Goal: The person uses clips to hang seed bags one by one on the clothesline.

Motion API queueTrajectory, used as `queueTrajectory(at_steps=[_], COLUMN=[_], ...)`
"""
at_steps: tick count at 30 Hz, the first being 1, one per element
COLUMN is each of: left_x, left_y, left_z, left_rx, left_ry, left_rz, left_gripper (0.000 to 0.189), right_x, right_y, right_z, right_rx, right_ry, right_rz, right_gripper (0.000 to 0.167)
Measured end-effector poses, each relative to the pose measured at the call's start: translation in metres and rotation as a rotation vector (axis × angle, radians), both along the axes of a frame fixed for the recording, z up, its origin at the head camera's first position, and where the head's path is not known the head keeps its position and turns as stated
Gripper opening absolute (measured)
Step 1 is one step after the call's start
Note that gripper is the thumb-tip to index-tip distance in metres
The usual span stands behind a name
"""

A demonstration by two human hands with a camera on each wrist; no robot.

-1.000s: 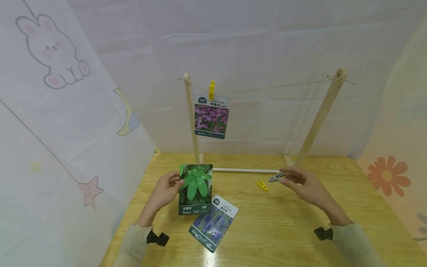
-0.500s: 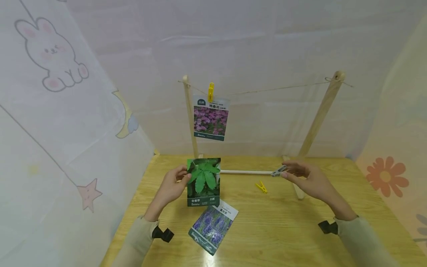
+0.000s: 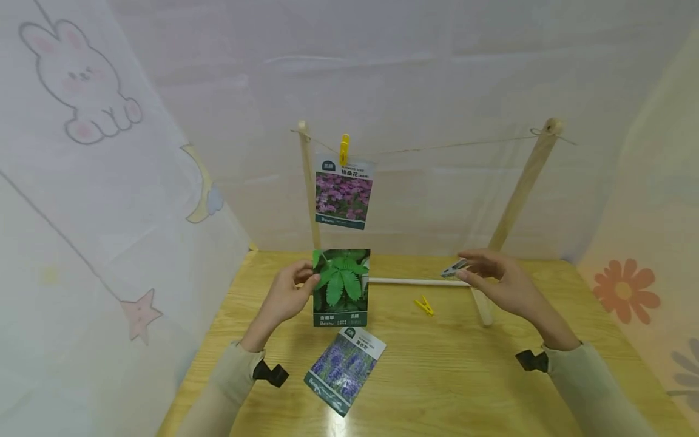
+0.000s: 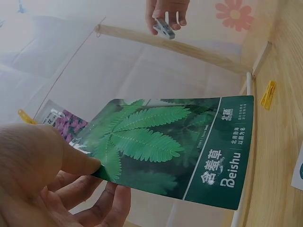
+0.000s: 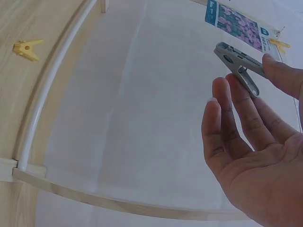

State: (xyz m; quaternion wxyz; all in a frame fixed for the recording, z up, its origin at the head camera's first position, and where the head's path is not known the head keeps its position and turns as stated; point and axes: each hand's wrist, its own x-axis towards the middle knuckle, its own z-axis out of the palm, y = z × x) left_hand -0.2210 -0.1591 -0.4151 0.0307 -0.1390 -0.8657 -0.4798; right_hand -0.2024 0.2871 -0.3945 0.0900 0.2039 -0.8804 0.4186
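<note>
My left hand [image 3: 289,292] pinches a green seed packet [image 3: 341,285] by its left edge, thumb in front and fingers behind. The packet's fern-like leaf picture shows large in the left wrist view. My right hand [image 3: 499,282] holds a grey clothespin [image 5: 239,64] between thumb and fingertips, its jaws closed and pointing away from the palm. On the table, just below the green packet, lies a purple lavender seed packet [image 3: 346,367]. A pink flower seed packet [image 3: 344,195] hangs from the string [image 3: 437,147] under a yellow clothespin [image 3: 344,150].
Two wooden posts [image 3: 526,179] hold up the string, joined low down by a white rod [image 3: 415,281]. Another yellow clothespin [image 3: 424,306] lies on the wooden table [image 3: 437,376]. Printed cloth sheets [image 3: 125,200] enclose the back and sides.
My left hand has carried the green packet up and to the right, uncovering the top of the lavender packet. The right hand, still holding the grey clothespin, has risen slightly.
</note>
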Motion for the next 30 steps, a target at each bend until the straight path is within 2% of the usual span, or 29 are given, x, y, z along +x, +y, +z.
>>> queueTrajectory(at_steps=[6, 16, 25, 30], left_x=[-0.001, -0.009, -0.018, -0.022], left_y=[0.009, 0.017, 0.024, 0.026], left_z=[0.003, 0.013, 0.022, 0.026], left_rx=[0.023, 0.022, 0.037, 0.042], left_ry=[0.023, 0.038, 0.086, 0.089], left_rz=[-0.034, -0.040, -0.058, -0.072], left_gripper=[0.027, 0.032, 0.028, 0.029], right_x=[0.003, -0.005, -0.005, -0.006], right_y=[0.000, 0.005, 0.004, 0.003], right_z=[0.009, 0.023, 0.041, 0.047], right_rx=[-0.010, -0.006, 0.039, 0.045], right_ry=[-0.016, 0.063, 0.040, 0.050], right_rz=[-0.007, 0.026, -0.010, -0.029], right_gripper=[0.039, 0.044, 0.044, 0.040])
